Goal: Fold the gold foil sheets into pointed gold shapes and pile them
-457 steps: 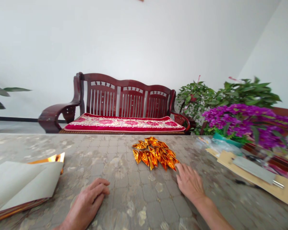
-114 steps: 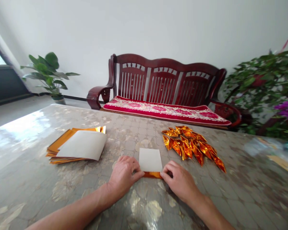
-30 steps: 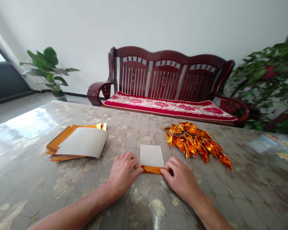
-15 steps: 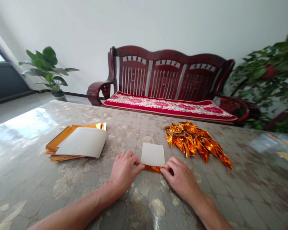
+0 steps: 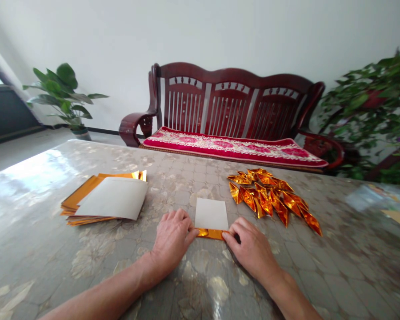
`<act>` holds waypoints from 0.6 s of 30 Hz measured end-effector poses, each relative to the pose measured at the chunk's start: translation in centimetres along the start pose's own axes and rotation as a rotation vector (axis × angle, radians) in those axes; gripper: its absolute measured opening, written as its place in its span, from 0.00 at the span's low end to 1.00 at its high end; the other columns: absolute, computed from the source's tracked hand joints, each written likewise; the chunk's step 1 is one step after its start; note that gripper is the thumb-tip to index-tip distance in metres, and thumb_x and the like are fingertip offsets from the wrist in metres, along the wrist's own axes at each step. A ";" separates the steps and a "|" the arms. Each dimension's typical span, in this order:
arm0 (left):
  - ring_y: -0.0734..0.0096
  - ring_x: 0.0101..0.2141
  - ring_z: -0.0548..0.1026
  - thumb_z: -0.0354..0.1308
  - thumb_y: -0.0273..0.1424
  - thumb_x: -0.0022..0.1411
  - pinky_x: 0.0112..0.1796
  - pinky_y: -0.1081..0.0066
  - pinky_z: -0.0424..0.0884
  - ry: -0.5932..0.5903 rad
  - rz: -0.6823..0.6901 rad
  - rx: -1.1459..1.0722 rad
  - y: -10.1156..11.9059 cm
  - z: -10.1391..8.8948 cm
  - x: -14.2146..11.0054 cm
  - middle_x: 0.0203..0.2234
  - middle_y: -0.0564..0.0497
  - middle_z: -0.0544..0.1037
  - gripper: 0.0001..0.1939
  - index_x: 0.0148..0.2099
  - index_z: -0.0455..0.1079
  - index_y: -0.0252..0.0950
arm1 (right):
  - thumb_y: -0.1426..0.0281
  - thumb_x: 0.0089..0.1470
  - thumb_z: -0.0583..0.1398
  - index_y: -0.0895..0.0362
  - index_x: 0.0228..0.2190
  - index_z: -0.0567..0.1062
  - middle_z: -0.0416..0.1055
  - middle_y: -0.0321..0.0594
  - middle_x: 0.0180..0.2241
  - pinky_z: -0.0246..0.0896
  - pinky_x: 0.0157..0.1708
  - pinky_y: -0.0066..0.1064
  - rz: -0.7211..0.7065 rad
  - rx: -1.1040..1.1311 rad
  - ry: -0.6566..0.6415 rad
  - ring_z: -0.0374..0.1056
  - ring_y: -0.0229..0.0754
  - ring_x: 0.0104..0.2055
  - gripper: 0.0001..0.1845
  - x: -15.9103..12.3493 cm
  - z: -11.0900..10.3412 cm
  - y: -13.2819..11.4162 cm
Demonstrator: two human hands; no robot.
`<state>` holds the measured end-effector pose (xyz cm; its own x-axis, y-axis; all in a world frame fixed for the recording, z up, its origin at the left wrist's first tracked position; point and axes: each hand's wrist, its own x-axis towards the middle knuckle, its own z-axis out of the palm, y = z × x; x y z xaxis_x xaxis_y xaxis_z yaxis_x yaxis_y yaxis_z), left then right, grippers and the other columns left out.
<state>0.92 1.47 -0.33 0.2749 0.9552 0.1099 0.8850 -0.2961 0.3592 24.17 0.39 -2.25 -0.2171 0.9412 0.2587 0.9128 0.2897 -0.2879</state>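
Note:
A sheet of gold foil paper (image 5: pixel 211 214) lies white side up on the table in front of me. Its near edge is folded over as a shiny gold strip. My left hand (image 5: pixel 174 236) pinches the left end of that strip, thumb against the fold. At the strip's right end, my right hand (image 5: pixel 250 243) pinches it between thumb and curled fingers. Off to the left is a stack of foil paper (image 5: pixel 111 198), the top sheet showing white. Several folded gold foil pieces (image 5: pixel 270 195) lie in a loose pile at the right.
The table (image 5: pixel 96 275) has a glossy floral, tiled-pattern cover. Behind it stands a dark red wooden bench (image 5: pixel 236 98) with a red floral cushion (image 5: pixel 230 144). Clear plastic bags (image 5: pixel 375 198) lie at the right edge. Potted plants (image 5: pixel 65 95) stand at both sides.
Earlier my hands were apart, with no sheet between them. Since then a sheet has come between them, and over the last seconds its gold folded strip has turned up along the near edge.

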 end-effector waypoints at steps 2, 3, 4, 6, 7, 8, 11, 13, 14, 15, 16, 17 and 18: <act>0.63 0.41 0.71 0.58 0.38 0.66 0.42 0.64 0.62 0.003 0.001 -0.012 0.0 0.0 0.0 0.36 0.51 0.74 0.13 0.30 0.73 0.38 | 0.65 0.59 0.60 0.54 0.23 0.66 0.67 0.35 0.29 0.54 0.35 0.31 -0.009 -0.008 0.010 0.66 0.41 0.34 0.14 0.0 0.1 0.0; 0.63 0.41 0.71 0.58 0.38 0.65 0.42 0.65 0.62 0.005 0.002 -0.021 -0.1 0.0 0.0 0.36 0.51 0.74 0.13 0.30 0.73 0.38 | 0.65 0.59 0.60 0.54 0.23 0.66 0.67 0.35 0.29 0.54 0.35 0.31 -0.014 -0.010 0.013 0.66 0.41 0.34 0.14 0.0 0.1 0.0; 0.63 0.41 0.71 0.59 0.38 0.65 0.42 0.65 0.62 0.008 0.005 -0.030 -0.2 0.1 -0.1 0.37 0.51 0.74 0.12 0.30 0.73 0.38 | 0.65 0.59 0.60 0.54 0.23 0.66 0.67 0.35 0.29 0.54 0.35 0.31 -0.019 -0.011 0.016 0.66 0.41 0.34 0.14 0.0 0.1 0.0; 0.63 0.41 0.71 0.60 0.38 0.64 0.43 0.65 0.62 0.014 0.012 -0.047 -0.3 0.1 -0.1 0.37 0.52 0.74 0.11 0.30 0.74 0.39 | 0.65 0.59 0.59 0.54 0.23 0.66 0.67 0.35 0.28 0.54 0.35 0.31 -0.021 -0.010 0.018 0.66 0.41 0.33 0.14 0.1 0.1 0.0; 0.63 0.41 0.71 0.61 0.38 0.63 0.43 0.64 0.62 0.018 0.016 -0.054 -0.4 0.1 -0.2 0.37 0.52 0.74 0.11 0.30 0.74 0.39 | 0.65 0.59 0.59 0.54 0.23 0.66 0.67 0.35 0.29 0.54 0.35 0.31 -0.020 -0.009 0.019 0.66 0.40 0.33 0.14 0.1 0.1 0.0; 0.63 0.41 0.71 0.61 0.39 0.63 0.43 0.64 0.62 0.020 0.018 -0.058 -0.5 0.1 -0.2 0.37 0.52 0.75 0.11 0.31 0.74 0.40 | 0.66 0.58 0.59 0.54 0.23 0.66 0.67 0.35 0.29 0.54 0.35 0.31 -0.018 -0.010 0.019 0.66 0.40 0.33 0.13 0.1 0.2 0.0; 0.63 0.41 0.71 0.61 0.39 0.63 0.42 0.64 0.62 0.016 0.015 -0.045 -0.4 0.1 -0.2 0.37 0.52 0.75 0.11 0.30 0.74 0.39 | 0.66 0.58 0.59 0.54 0.23 0.67 0.67 0.35 0.29 0.54 0.35 0.31 -0.013 -0.013 0.022 0.66 0.40 0.33 0.13 0.1 0.2 -0.1; 0.63 0.41 0.71 0.60 0.38 0.64 0.42 0.64 0.62 0.009 0.009 -0.030 -0.2 0.1 -0.1 0.37 0.51 0.74 0.12 0.30 0.73 0.39 | 0.66 0.58 0.59 0.54 0.22 0.67 0.67 0.35 0.29 0.54 0.35 0.31 -0.009 -0.016 0.022 0.66 0.40 0.33 0.14 0.1 0.2 -0.1; 0.63 0.41 0.71 0.60 0.38 0.64 0.42 0.64 0.62 0.007 0.007 -0.024 -0.2 0.1 0.0 0.37 0.51 0.74 0.12 0.29 0.73 0.38 | 0.66 0.58 0.59 0.54 0.22 0.67 0.67 0.35 0.28 0.54 0.35 0.31 -0.007 -0.017 0.020 0.66 0.40 0.33 0.14 0.1 0.3 -0.1; 0.63 0.41 0.71 0.59 0.38 0.64 0.42 0.64 0.62 0.005 0.007 -0.019 -0.1 0.0 0.0 0.37 0.51 0.74 0.13 0.29 0.73 0.38 | 0.65 0.58 0.59 0.54 0.22 0.67 0.67 0.35 0.28 0.54 0.35 0.31 -0.004 -0.019 0.017 0.66 0.40 0.33 0.14 0.1 0.3 -0.1; 0.62 0.41 0.71 0.59 0.38 0.64 0.42 0.64 0.62 0.004 0.008 -0.017 -0.1 0.0 0.1 0.37 0.51 0.74 0.13 0.29 0.73 0.38 | 0.65 0.58 0.59 0.54 0.23 0.67 0.67 0.35 0.28 0.54 0.35 0.31 -0.001 -0.022 0.012 0.66 0.40 0.33 0.14 0.1 0.2 -0.1; 0.62 0.41 0.71 0.59 0.38 0.64 0.42 0.64 0.62 0.004 0.010 -0.015 0.0 0.0 0.1 0.37 0.50 0.74 0.13 0.29 0.73 0.38 | 0.65 0.58 0.60 0.54 0.23 0.67 0.66 0.35 0.29 0.54 0.35 0.32 0.001 -0.024 0.007 0.65 0.40 0.33 0.14 0.1 0.2 -0.1; 0.62 0.41 0.71 0.58 0.38 0.65 0.42 0.64 0.63 0.005 0.013 -0.012 0.0 0.0 0.1 0.37 0.50 0.74 0.13 0.29 0.73 0.38 | 0.65 0.59 0.60 0.54 0.23 0.67 0.66 0.35 0.29 0.54 0.35 0.32 0.003 -0.026 0.003 0.65 0.41 0.34 0.14 0.1 0.2 -0.1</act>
<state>0.92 1.57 -0.29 0.2850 0.9511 0.1191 0.8765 -0.3089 0.3692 23.98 0.46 -2.37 -0.2136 0.9415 0.2607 0.9222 0.2824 -0.2642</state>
